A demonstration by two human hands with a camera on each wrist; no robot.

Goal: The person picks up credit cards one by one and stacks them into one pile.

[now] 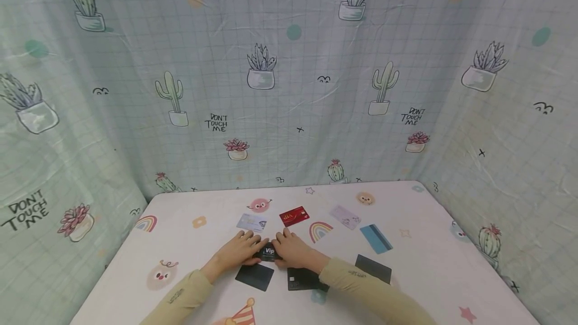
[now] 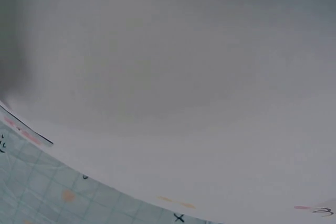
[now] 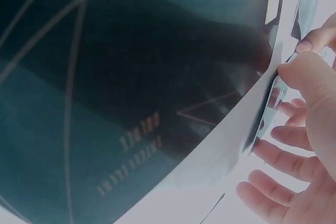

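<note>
A black card marked Vip [image 1: 269, 252] lies between the two hands over the middle of the table. At its left end my left hand [image 1: 238, 249] pinches it, fingers on the far edge and thumb on the near one. The right hand [image 1: 294, 250] grips the right end the same way; in the right wrist view its thumb [image 3: 310, 77] is on the near edge with fingers beyond. A dark plain card [image 1: 254, 277] lies close below the left hand. Partly under the right wrist is another black VIP card [image 1: 302, 281], large in the right wrist view.
Beyond the hands lie a pale blue card [image 1: 251, 222], a red VIP card [image 1: 294, 216] and a pale purple card [image 1: 345, 216]. To the right are a blue striped card [image 1: 377, 238] and a dark card [image 1: 373, 268]. A patterned cloth [image 1: 289, 114] surrounds the printed white table [image 1: 189, 250].
</note>
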